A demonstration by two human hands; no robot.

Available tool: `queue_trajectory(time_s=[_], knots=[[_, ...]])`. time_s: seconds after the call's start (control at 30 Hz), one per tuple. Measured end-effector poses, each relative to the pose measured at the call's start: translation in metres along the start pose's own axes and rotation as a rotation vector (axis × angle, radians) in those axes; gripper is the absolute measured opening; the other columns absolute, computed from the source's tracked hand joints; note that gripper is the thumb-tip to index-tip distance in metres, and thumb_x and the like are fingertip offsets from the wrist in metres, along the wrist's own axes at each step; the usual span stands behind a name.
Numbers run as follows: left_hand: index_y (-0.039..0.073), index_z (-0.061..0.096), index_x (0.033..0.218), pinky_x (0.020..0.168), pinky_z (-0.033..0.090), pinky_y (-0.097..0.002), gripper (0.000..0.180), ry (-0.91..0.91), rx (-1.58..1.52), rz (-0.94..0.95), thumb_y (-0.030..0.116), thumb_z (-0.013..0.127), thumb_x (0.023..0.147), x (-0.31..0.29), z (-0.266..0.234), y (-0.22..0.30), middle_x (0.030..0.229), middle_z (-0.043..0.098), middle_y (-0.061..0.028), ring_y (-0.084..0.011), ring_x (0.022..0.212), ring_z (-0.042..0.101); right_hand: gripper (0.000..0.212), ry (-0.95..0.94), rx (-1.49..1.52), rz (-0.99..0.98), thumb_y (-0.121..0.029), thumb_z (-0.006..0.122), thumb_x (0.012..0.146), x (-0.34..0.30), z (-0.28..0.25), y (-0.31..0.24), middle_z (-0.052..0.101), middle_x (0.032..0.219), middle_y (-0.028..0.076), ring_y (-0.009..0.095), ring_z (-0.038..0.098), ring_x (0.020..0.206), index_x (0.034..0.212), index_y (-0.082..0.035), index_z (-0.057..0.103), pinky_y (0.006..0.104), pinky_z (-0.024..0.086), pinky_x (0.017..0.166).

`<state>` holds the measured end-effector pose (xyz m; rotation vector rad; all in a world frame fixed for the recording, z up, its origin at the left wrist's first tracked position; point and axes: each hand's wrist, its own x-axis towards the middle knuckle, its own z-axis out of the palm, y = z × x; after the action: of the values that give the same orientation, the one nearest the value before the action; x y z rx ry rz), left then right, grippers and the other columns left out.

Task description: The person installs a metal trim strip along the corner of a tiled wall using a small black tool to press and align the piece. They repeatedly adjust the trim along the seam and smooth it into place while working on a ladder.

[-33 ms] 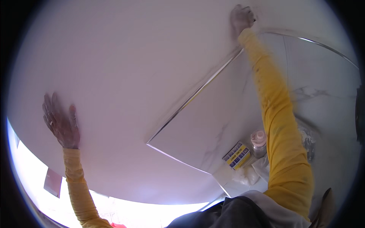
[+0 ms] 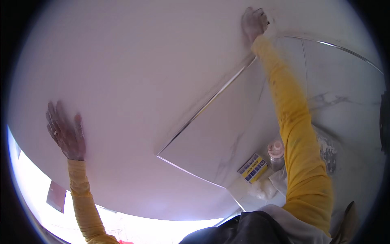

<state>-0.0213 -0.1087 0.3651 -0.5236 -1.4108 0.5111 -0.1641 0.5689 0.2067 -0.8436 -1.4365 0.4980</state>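
While both arms in yellow sleeves reach outward, the person presses against a large white panel (image 2: 134, 81) that fills most of the view. The left hand (image 2: 65, 132) lies flat on the panel near its lower left edge, fingers spread wide and palm against the surface, holding nothing. The right hand (image 2: 254, 22) is at the panel's upper right edge, close to the corner; its fingers are curled there, but whether they grip the edge or only press on it I cannot tell, since that part is blurred.

Along the panel's right edge runs a thin metal trim strip (image 2: 207, 105), slanting from near the right hand down to a corner at the middle of the view. Beyond it lie marble-patterned tiles (image 2: 345, 85), white with grey veins. Beside the right forearm, on the tiled floor, stand a small clear bottle with a pale cap (image 2: 276, 152) and, just to its left, a yellow and blue box (image 2: 252, 167). A crumpled white cloth (image 2: 262, 188) lies just below the box.
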Motion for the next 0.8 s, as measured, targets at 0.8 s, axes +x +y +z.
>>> queue_trajectory(time_s=[0.8], knots=[[0.018,0.038,0.151,0.119,0.020,-0.0563,0.069,0.030,0.010,-0.021,0.061,0.042,0.098,-0.001,-0.002,0.002,0.159,0.033,-0.0095,-0.0347,0.148,0.026,0.050,-0.046,0.222,0.199,-0.038,0.039,0.098,-0.011,-0.053,-0.046,0.052,0.134,0.024,0.046,0.047,0.124,0.126,0.000,0.054,0.0515,0.038,0.106]])
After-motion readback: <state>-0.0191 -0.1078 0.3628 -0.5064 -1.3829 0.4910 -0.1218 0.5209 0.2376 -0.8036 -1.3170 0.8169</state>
